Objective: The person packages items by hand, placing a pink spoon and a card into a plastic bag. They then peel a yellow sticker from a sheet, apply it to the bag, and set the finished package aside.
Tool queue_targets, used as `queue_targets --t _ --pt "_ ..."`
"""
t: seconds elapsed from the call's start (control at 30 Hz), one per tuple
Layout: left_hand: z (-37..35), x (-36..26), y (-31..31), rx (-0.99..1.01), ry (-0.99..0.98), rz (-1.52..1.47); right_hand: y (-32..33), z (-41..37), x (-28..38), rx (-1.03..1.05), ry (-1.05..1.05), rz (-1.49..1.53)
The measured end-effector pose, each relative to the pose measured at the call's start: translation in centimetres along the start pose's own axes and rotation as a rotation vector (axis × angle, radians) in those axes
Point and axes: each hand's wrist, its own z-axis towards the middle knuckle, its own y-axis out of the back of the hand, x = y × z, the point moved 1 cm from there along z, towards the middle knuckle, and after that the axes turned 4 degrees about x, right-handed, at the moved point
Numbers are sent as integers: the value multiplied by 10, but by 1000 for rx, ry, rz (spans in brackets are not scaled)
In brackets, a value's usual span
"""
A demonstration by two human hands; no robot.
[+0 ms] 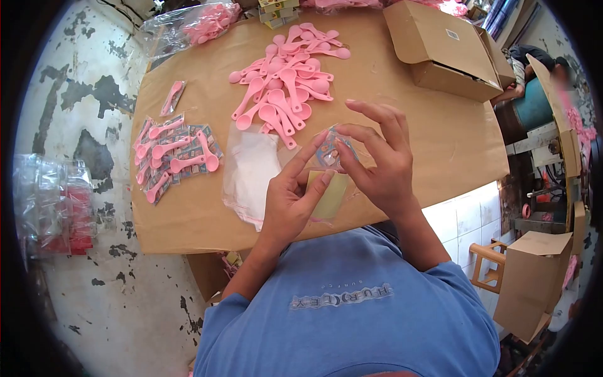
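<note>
My left hand (290,196) has its thumb over a yellowish-green card (331,196), and its index fingertip touches a small clear packet with blue print (335,152). My right hand (384,154) pinches that packet between thumb and index finger, its other fingers raised. Left of my left hand lies a stack of clear plastic bags (252,169). Beyond my hands is a heap of loose pink spoons (286,81). Further left, several pink spoons in printed packets (179,151) lie together, with one packaged spoon (172,98) apart above them.
An open cardboard box (440,47) stands at the table's back right. A filled plastic bag (207,24) and small yellow boxes (277,11) are along the back edge. Right of the table are a wooden stool (488,264), another carton (534,276) and part of another person (518,75).
</note>
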Motion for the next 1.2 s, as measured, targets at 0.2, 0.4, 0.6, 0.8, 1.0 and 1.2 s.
queue_targets --t 0.2,0.4,0.6,0.8,1.0,1.2 --pt "-2 -3 -6 33 18 10 -4 -3 -2 -22 -26 34" --pt "-3 -4 -10 29 0 101 0 -2 -2 -37 -27 95" --pt "-1 -11 -4 82 11 318 -1 2 -6 -77 -134 280" --pt "6 -10 -12 -27 -1 -74 3 1 -35 -322 -461 889" --pt "16 -3 7 -129 -68 -227 25 -17 -71 -404 -523 1251" --pt "22 11 7 -125 -143 -290 -1 -29 -31 209 -669 961"
